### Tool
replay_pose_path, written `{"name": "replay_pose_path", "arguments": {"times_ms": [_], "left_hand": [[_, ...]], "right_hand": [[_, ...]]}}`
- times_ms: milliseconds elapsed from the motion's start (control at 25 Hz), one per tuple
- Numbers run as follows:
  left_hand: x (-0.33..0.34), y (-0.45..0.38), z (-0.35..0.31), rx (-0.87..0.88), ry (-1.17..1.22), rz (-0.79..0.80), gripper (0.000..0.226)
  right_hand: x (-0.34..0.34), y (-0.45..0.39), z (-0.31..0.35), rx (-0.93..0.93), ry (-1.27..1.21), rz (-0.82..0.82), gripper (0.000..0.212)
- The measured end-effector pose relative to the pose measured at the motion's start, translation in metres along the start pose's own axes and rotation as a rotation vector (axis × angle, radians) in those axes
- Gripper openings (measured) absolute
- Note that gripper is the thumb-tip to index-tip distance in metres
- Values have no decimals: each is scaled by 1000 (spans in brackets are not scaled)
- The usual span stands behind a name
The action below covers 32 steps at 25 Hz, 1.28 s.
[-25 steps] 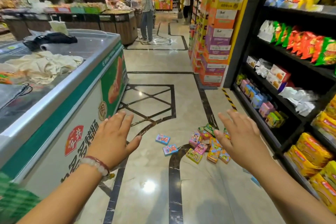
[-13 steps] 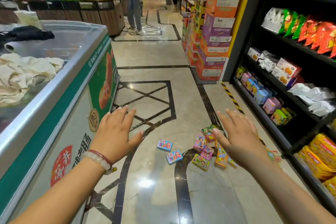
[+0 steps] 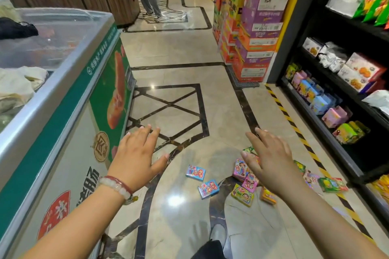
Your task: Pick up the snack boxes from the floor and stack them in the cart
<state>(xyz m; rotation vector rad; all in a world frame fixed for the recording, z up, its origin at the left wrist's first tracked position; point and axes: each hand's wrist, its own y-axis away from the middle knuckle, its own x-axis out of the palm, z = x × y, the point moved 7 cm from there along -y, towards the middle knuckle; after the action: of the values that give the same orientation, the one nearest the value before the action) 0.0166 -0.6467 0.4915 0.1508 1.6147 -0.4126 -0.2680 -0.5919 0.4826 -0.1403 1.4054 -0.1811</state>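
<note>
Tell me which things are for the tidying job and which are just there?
For the job:
- snack boxes on the floor
- left hand, open
- right hand, open

Just there:
- freezer
- stacked cartons
- snack shelves
- cloth on freezer

Both hands empty, left hand and right hand spread above floor; snack boxes scattered beside shelf; freezer left.

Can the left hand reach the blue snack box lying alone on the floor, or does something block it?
Probably yes. The left hand is open and holds nothing, and the blue snack box lies apart from the pile on bare floor. Nothing stands between them, though the person likely must bend down first.
</note>
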Motion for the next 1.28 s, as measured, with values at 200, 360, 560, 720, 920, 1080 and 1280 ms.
{"name": "replay_pose_path", "arguments": {"times_ms": [200, 360, 560, 720, 920, 1080, 1280], "left_hand": [[45, -90, 4, 0, 3, 39, 68], [108, -146, 12, 18, 72, 56, 64], [237, -188, 40, -4, 118, 152, 67], [368, -194, 48, 71, 116, 238, 66], [592, -183, 51, 189, 133, 349, 58], [777, -185, 33, 302, 116, 492, 63], [910, -237, 11, 277, 91, 719, 80]], "right_hand": [[55, -90, -19, -78, 8, -44, 57], [119, -138, -31, -117, -23, -29, 52], [253, -159, -46, -78, -83, 113, 53], [380, -154, -57, -71, -102, 217, 52], [588, -121, -75, -195, -72, 374, 52], [755, -94, -95, -439, 45, 547, 52], [889, -79, -112, -582, 188, 795, 87]]}}
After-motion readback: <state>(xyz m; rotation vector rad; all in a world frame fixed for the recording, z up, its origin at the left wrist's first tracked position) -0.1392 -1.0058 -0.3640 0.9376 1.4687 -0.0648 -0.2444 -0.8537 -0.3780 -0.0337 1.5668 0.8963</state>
